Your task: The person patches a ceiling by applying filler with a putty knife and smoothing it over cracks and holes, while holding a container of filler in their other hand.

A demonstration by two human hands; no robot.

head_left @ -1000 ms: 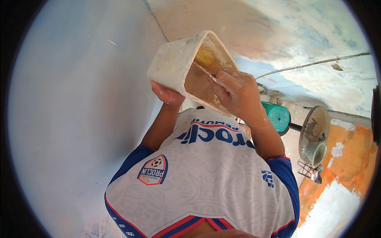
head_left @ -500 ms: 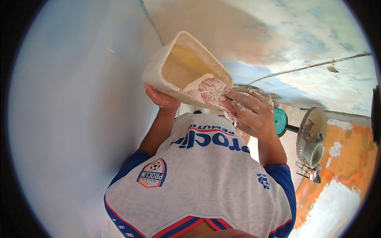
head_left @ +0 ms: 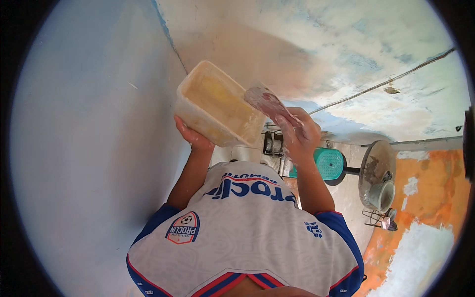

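Note:
My left hand (head_left: 194,136) holds a rectangular cream plastic tub (head_left: 204,120) from below at its left side. The tub is tilted, and pale yellowish residue coats its inside. In my right hand (head_left: 301,137), smeared with white paste, is a reddish flat putty scraper (head_left: 267,100) covered in the same paste. The scraper's broad end is at the tub's right rim; whether it touches I cannot tell. My fingers are closed round its other end.
A pale bluish wall (head_left: 89,148) rises close on my left, meeting a patchy wall (head_left: 346,64) crossed by a cable. To the right are a turquoise stool (head_left: 330,164), a round grey tabletop (head_left: 373,163) with a pot (head_left: 382,195) beside it, and an orange wall (head_left: 430,183).
The scraper has lifted out of the tub to its right rim and turned, showing less paste. The tub has come slightly lower and to the left.

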